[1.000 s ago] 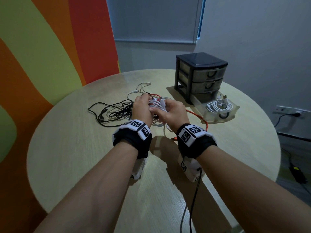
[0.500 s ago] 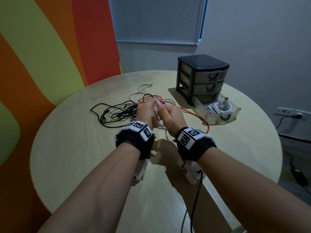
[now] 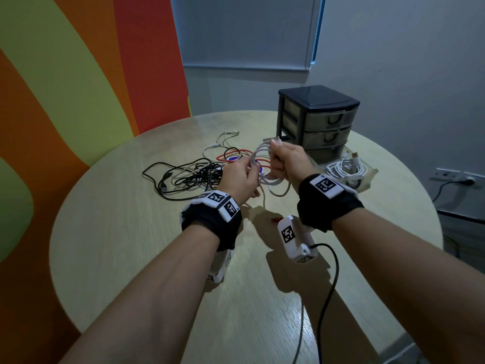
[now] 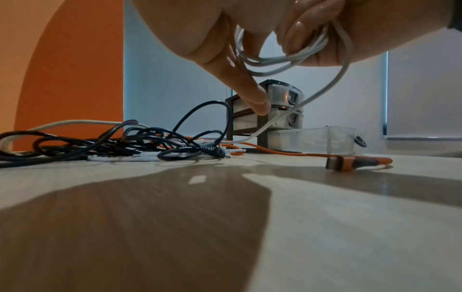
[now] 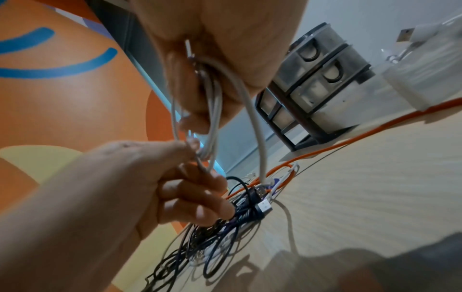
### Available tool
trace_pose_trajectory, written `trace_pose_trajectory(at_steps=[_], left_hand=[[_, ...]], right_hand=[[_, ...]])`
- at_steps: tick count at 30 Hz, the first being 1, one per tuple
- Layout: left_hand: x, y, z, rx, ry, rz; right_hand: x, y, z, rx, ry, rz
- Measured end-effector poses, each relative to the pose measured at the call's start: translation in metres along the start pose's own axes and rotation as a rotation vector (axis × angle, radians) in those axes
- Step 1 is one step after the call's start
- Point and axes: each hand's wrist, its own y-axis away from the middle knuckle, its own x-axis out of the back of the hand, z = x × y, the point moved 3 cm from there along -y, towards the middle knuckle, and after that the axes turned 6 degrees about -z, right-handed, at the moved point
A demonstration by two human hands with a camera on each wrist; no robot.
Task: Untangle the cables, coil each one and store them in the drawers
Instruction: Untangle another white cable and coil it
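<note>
While both forearms reach in from the bottom of the head view, the left hand (image 3: 237, 177) and the right hand (image 3: 287, 160) meet just above the middle of the frame, raised over the round table (image 3: 131, 232). Between them hangs a white cable (image 3: 265, 164) gathered into several loops. The right hand's fingers are curled around the top of the loops, with the bundle passing through the fist in the right wrist view. The left hand pinches the loops lower down between thumb and fingertips (image 5: 190, 144); its remaining fingers are bent beside them. One strand of the white cable drops from the loops to the tabletop.

Just beyond the hands, left of centre, lies a tangle of black cables (image 3: 183, 177) mixed with pale ones. An orange cable (image 4: 275, 152) runs out of that tangle along the table, its plug lying at the right of the left wrist view.

Further back, right of centre, stands a small dark drawer unit (image 3: 317, 119) with its two upper drawers closed. The bottom drawer (image 3: 370, 174) is pulled out and holds a coiled white cable (image 3: 346, 169).
</note>
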Motion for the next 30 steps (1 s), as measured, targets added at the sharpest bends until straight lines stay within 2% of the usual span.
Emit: trace_pose_trajectory(at_steps=[4, 8, 10, 13, 15, 18, 21, 23, 26, 28, 30], left_hand=[[0.002, -0.001, -0.002, -0.001, -0.058, 0.014], [0.003, -0.003, -0.004, -0.011, -0.082, 0.027], [0.001, -0.004, -0.005, -0.036, -0.085, 0.006], [-0.005, -0.003, -0.006, -0.068, -0.119, -0.069], [-0.008, -0.002, -0.007, -0.049, -0.139, -0.123], [-0.01, -0.001, -0.006, -0.03, -0.229, -0.194], [-0.013, 0.002, -0.007, 0.009, -0.192, -0.299], [-0.016, 0.003, -0.008, -0.006, -0.162, -0.381], [-0.02, 0.002, -0.012, -0.078, -0.25, -0.501], [-0.022, -0.001, -0.016, -0.084, -0.358, -0.489], [-0.022, -0.004, -0.017, -0.092, -0.49, -0.428]], right_hand=[[-0.004, 0.005, 0.001, -0.095, 0.038, -0.118], [-0.006, 0.007, 0.006, -0.138, 0.048, -0.144], [-0.005, 0.007, 0.006, -0.112, 0.163, -0.043], [0.002, 0.012, 0.003, -0.035, 0.466, 0.172], [0.008, 0.015, 0.003, 0.003, 0.545, 0.261], [0.014, 0.014, 0.003, 0.025, 0.326, 0.361], [0.017, 0.011, 0.001, 0.01, 0.134, 0.437], [0.019, 0.008, 0.0, -0.005, 0.066, 0.451], [0.017, 0.002, -0.001, -0.021, -0.037, 0.433], [0.015, 0.001, -0.003, -0.03, -0.077, 0.415], [0.014, 0.0, -0.005, -0.046, 0.037, 0.378]])
